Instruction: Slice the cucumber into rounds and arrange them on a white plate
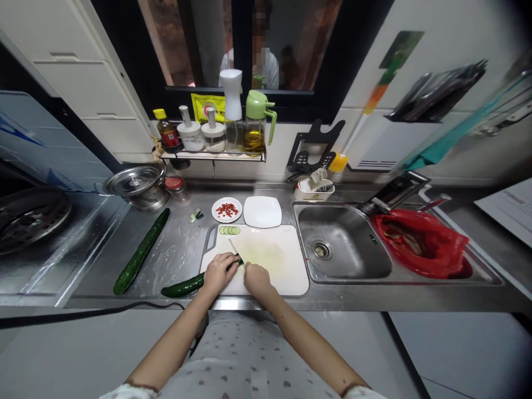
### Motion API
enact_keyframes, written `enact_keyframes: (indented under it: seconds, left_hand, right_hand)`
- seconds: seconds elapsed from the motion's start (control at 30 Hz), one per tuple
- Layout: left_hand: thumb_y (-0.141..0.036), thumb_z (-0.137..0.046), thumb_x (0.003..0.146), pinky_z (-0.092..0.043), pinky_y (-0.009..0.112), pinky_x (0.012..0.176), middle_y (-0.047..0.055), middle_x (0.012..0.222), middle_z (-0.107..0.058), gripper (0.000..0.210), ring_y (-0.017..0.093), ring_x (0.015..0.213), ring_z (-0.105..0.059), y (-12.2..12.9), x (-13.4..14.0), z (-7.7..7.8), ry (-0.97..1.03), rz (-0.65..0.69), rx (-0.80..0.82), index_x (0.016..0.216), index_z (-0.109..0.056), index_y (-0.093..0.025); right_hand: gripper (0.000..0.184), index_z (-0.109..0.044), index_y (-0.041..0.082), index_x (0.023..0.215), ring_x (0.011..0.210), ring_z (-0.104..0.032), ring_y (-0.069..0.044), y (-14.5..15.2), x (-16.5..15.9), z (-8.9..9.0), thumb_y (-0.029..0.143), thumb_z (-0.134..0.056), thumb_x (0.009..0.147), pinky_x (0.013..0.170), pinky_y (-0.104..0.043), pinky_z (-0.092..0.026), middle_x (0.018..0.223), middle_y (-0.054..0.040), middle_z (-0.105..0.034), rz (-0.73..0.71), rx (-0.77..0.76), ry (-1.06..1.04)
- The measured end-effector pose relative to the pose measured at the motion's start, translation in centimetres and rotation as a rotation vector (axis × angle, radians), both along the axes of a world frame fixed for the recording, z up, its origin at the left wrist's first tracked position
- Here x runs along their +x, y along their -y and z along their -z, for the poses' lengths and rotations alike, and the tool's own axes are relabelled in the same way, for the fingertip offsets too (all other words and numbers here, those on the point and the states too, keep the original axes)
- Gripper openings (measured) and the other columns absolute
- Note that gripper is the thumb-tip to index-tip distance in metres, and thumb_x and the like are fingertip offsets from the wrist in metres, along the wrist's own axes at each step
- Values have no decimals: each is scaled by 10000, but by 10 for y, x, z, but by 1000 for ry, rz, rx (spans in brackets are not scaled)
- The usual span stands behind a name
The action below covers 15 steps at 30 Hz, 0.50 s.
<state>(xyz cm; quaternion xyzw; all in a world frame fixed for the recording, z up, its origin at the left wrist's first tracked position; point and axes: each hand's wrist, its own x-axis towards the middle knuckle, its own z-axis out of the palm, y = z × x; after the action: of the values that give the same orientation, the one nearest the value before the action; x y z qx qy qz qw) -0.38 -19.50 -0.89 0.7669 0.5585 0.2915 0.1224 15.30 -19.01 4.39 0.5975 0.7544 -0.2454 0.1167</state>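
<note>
My left hand [220, 272] is closed over a cucumber [183, 286], whose uncut end sticks out to the left past the board. In my right hand [258, 281] is a knife [234, 246], its handle hidden by my fingers. The blade points up and left, close against the cut end of the cucumber by my left fingertips. Both hands are above the front part of a white cutting board [286, 255]. Several thin cucumber slices [229, 230] lie in a row at the board's upper left. A second, whole cucumber [143, 249] rests on the steel counter to the left.
Behind the board stand a small plate [216, 215] of chopped red pieces and a white square plate [262, 211]. Cucumber ends [195, 216] lie nearby. To the right is a sink [344, 244] with a red plastic bag [428, 249] beside it. A lidded pot [141, 191] sits back left.
</note>
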Motion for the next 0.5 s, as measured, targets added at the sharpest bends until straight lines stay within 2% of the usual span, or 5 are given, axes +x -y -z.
enact_keyframes:
  seconds: [0.33,0.5]
  left_hand:
    - [-317,-551,874,-494,325,860,24,1032,-683,209,179,947,-600,-3,-2,6,-1,1,-16,1028,-687,-274]
    - [-304,-543,879,-487,317,854,21,1017,-688,206,177,942,-601,-4,-2,1,-4,1,-27,1022,-687,-268]
  right_hand:
    - [293,-572,124,1095,978,-653,-225,0,1,-2,93,-400,860,777,-297,-465,1012,-156,-687,-5,-1,-9]
    - [292,-582,119,1079,966,-658,-232,4,5,-4,89,-397,855,766,-306,-469,1003,-163,-690,-12,8,-6]
